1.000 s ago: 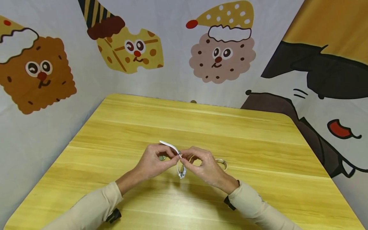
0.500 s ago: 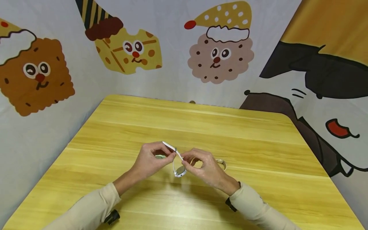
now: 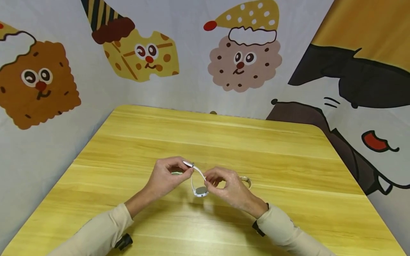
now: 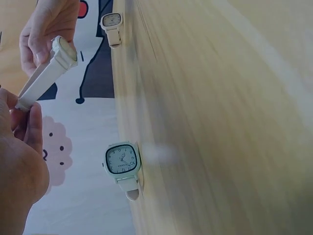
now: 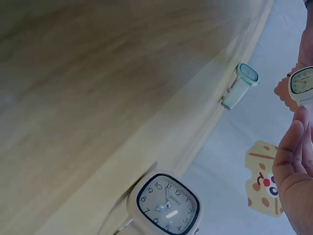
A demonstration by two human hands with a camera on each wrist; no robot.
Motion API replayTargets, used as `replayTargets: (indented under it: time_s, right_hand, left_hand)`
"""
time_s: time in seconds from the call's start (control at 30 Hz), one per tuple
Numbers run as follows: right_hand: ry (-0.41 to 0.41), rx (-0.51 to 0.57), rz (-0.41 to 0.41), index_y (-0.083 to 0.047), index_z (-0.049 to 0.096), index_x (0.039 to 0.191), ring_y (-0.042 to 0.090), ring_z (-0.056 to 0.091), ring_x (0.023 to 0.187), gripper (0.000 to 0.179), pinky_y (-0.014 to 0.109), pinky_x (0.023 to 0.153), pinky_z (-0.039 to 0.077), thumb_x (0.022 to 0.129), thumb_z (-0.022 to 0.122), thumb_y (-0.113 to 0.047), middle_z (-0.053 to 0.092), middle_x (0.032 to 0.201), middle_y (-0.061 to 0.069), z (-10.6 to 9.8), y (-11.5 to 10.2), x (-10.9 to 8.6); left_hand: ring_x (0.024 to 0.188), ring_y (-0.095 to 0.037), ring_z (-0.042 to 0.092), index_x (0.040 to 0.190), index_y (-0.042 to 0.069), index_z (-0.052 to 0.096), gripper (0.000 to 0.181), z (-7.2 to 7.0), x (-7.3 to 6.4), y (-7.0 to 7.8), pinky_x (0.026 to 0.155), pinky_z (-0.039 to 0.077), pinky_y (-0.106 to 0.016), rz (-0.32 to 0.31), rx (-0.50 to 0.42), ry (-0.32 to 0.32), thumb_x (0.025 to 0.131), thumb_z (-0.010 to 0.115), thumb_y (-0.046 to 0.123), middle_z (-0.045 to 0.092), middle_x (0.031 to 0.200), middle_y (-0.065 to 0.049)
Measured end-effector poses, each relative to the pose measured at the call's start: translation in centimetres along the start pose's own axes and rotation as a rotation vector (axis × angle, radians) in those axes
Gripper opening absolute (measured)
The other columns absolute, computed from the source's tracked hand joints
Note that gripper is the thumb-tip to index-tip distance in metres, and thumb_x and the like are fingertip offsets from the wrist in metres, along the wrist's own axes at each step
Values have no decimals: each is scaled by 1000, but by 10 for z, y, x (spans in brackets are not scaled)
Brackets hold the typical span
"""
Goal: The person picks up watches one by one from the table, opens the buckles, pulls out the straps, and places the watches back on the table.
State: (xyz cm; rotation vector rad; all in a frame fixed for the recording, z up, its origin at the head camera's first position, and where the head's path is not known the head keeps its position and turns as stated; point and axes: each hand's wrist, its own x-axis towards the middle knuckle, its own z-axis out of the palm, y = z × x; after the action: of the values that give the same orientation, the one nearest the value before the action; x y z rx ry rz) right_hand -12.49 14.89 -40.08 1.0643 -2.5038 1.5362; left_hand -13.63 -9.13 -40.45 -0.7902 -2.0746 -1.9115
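Observation:
A white wristwatch (image 3: 201, 192) hangs between the two hands above the table, its strap forming a loop. My left hand (image 3: 171, 176) pinches the strap near its buckle, between thumb and fingers. On the other side, my right hand (image 3: 225, 183) pinches the strap closer to the case. The watch's dial (image 5: 302, 81) shows in the right wrist view. Behind the left hand stands a pale green watch (image 4: 122, 159) with a squarish face. A cream watch (image 5: 166, 203) rests on the table beyond the right hand.
The wood-grain table (image 3: 205, 138) has rounded far corners. A white cloth backdrop (image 3: 195, 89) with cartoon prints rises along its far and side edges.
The hands have drawn slightly apart, the left shifting left. The watch's strap has opened into a wider loop, and its case has turned so that more of it shows.

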Motion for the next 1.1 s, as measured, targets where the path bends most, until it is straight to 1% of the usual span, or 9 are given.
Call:
replayTargets:
  time_s: [0.17, 0.33, 0.4, 0.47, 0.57, 0.73, 0.83, 0.97, 1.1]
  right_hand:
    - [22, 13, 19, -8, 70, 110, 14, 67, 80, 22, 32, 75, 59, 92, 71, 4, 73, 93, 3, -2, 0, -1]
    - [38, 24, 30, -7, 70, 109, 15, 67, 78, 23, 33, 74, 59, 91, 70, 7, 72, 91, 0, -4, 0, -2]
    - [47, 22, 37, -7, 70, 109, 15, 67, 78, 24, 32, 73, 59, 90, 70, 8, 71, 91, -4, -5, 0, -2]
    - [56, 22, 42, -6, 70, 109, 15, 67, 78, 23, 32, 73, 59, 90, 70, 7, 72, 91, -4, -5, 0, -2]
    - [67, 25, 41, -6, 70, 109, 15, 67, 78, 23, 32, 73, 59, 90, 70, 8, 72, 91, -3, -5, 1, -3]
    - [82, 27, 36, -6, 69, 108, 16, 67, 78, 23, 32, 73, 59, 90, 70, 7, 71, 91, -6, -5, 2, -3]
    - [105, 27, 42, -7, 69, 108, 16, 67, 79, 21, 32, 73, 59, 91, 70, 6, 71, 92, -8, -4, 3, -2]
    - [131, 23, 40, -6, 70, 109, 15, 68, 80, 17, 33, 74, 59, 94, 70, 1, 72, 92, -7, -2, 3, 1]
    - [132, 18, 39, -6, 72, 109, 14, 69, 80, 15, 33, 75, 59, 95, 71, -2, 72, 92, -6, 1, 4, 4]
  left_hand:
    - [85, -20, 71, 77, 9, 72, 18, -2, 1, 1, 77, 61, -37, -45, -6, 35, 88, 76, -5, 74, 95, -4]
    - [90, -24, 71, 78, 7, 72, 16, -4, 1, 1, 79, 60, -38, -86, -30, 58, 88, 77, -4, 74, 96, -6]
    - [90, -24, 71, 79, 6, 73, 14, -5, 1, 1, 77, 61, -37, -100, -37, 62, 89, 76, -2, 74, 97, -7]
    - [89, -24, 71, 80, 5, 72, 12, -6, 0, 0, 74, 61, -36, -116, -45, 63, 91, 75, -1, 73, 99, -9]
    - [87, -26, 72, 82, 2, 71, 11, -7, 0, 1, 69, 62, -38, -149, -85, 64, 93, 73, 0, 71, 102, -13]
    - [92, -31, 71, 85, -5, 66, 10, -8, 0, 1, 71, 61, -43, -189, -172, 79, 93, 71, -4, 67, 106, -22]
    - [95, -34, 70, 89, -6, 62, 9, -7, 1, 0, 71, 61, -42, -211, -198, 62, 96, 68, -3, 66, 107, -25]
    - [92, -34, 69, 95, -4, 58, 9, -2, 1, 0, 69, 61, -37, -248, -200, 21, 99, 65, 1, 71, 105, -20]
    - [93, -38, 68, 101, -3, 57, 9, 4, 1, 0, 67, 61, -38, -257, -213, 3, 100, 64, 2, 72, 104, -20]
